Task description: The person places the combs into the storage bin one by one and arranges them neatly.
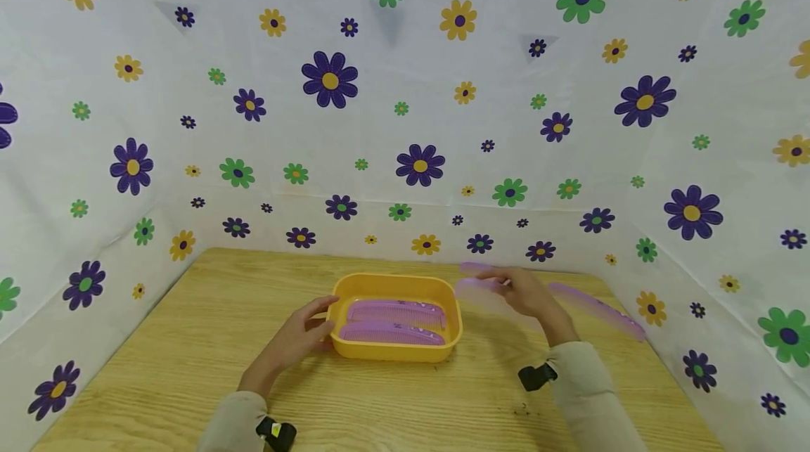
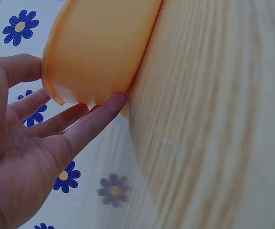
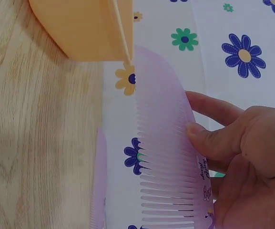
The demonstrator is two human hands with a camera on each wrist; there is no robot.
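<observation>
A yellow plastic basin (image 1: 395, 351) stands on the table, two purple combs (image 1: 397, 311) lying in it side by side. At its left end my left hand (image 1: 300, 336) grips the basin, thumb and forefinger at the rim. The left wrist view shows the other fingertips (image 2: 121, 98) against the outer wall, low by the tabletop. My right hand (image 1: 522, 292) pinches a translucent purple comb (image 3: 163, 124) by its spine, between thumb and fingers. This comb hangs tilted to the right of the basin, teeth away from the palm, blurred in the head view.
Another purple comb (image 1: 474, 268) lies at the table's back, partly behind my right hand. One more comb (image 1: 598, 308) is near the right edge. Flower-printed white cloth (image 1: 380, 136) encloses the wooden table (image 1: 392, 410) at the back and both sides.
</observation>
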